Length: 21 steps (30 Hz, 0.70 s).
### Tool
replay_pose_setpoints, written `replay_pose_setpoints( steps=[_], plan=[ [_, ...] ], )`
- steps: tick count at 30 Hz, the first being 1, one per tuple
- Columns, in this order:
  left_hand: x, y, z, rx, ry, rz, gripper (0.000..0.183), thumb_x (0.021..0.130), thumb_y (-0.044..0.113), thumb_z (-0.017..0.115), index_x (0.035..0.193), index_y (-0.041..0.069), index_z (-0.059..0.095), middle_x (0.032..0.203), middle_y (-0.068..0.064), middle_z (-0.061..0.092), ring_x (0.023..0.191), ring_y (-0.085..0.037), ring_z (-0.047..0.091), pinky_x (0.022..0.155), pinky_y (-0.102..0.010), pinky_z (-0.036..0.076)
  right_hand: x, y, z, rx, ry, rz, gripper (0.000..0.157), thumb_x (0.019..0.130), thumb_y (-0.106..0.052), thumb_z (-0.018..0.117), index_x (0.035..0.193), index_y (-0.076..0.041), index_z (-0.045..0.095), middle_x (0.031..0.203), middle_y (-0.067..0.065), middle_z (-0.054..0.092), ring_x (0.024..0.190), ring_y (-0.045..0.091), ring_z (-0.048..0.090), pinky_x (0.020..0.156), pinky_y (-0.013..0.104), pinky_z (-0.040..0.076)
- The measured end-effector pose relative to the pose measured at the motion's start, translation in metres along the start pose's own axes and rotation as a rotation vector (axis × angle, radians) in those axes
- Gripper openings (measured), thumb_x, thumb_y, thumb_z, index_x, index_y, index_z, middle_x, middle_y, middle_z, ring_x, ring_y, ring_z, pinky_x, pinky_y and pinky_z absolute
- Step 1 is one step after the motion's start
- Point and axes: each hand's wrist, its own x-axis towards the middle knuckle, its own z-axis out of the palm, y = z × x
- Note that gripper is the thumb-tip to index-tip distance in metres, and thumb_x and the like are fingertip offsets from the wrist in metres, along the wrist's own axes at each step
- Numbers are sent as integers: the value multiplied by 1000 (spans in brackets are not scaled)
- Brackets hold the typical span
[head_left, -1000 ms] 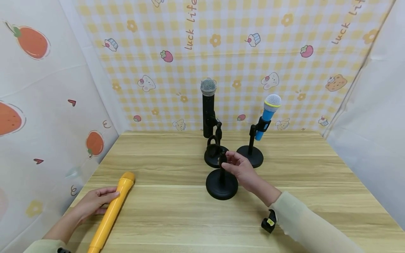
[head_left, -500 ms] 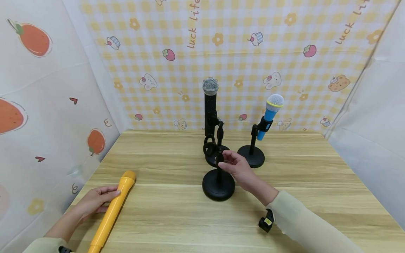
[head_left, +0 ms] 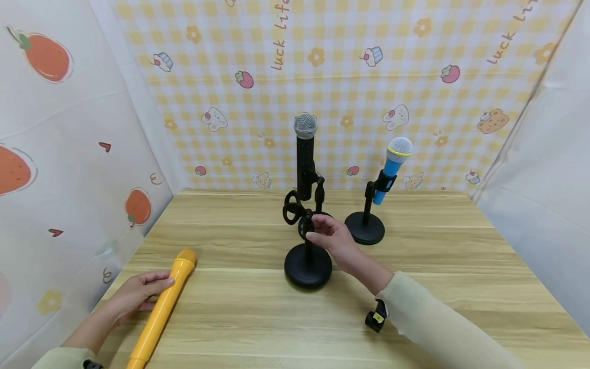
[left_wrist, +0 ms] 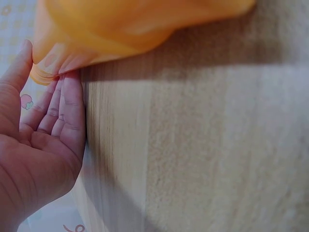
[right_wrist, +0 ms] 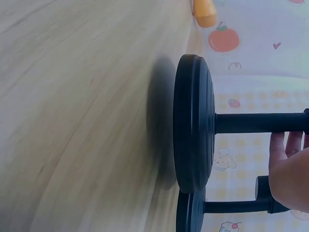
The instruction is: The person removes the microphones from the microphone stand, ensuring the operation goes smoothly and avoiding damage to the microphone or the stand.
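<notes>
My left hand (head_left: 138,296) holds a yellow-orange microphone (head_left: 159,315) at the table's left front, thumb on its upper side. In the left wrist view the fingers reach under the microphone's body. Near the middle, my right hand (head_left: 338,243) grips the upper post of a black desktop microphone stand (head_left: 308,265). The stand's holder, with its looped clip, points left and has no microphone in it. In the right wrist view a gap with shadow shows between the stand's round base (right_wrist: 193,121) and the tabletop.
Behind stands a black microphone (head_left: 304,154) with a silver head, on its own stand partly hidden by the gripped one. To the right, a blue microphone (head_left: 392,169) leans in another stand (head_left: 365,227). A patterned cloth (head_left: 258,102) hangs at the table's back edge.
My right hand has moved the stand left, and its looped clip has swung out to the left of the post. The left hand and the yellow-orange microphone have stayed put.
</notes>
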Motion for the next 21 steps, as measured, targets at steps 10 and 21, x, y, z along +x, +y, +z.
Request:
replay_pose_setpoints(
  steps=[10,21],
  plan=[
    [0,0,0,1,7,-9,68,97,31,62,142,-13,36,110,-3,66,89,-17,65,75,-38,56,17,-4,17,-18,20,-12,43,91,-3,67,132,-1,53,120,8,55,109,20,50,90,27,47],
    [0,0,0,-1,6,-2,68,97,30,62,142,-13,35,113,-5,65,90,-16,65,75,-39,56,39,-14,43,14,23,-21,41,91,-4,68,131,-5,57,116,7,58,105,21,56,93,35,49]
  ],
)
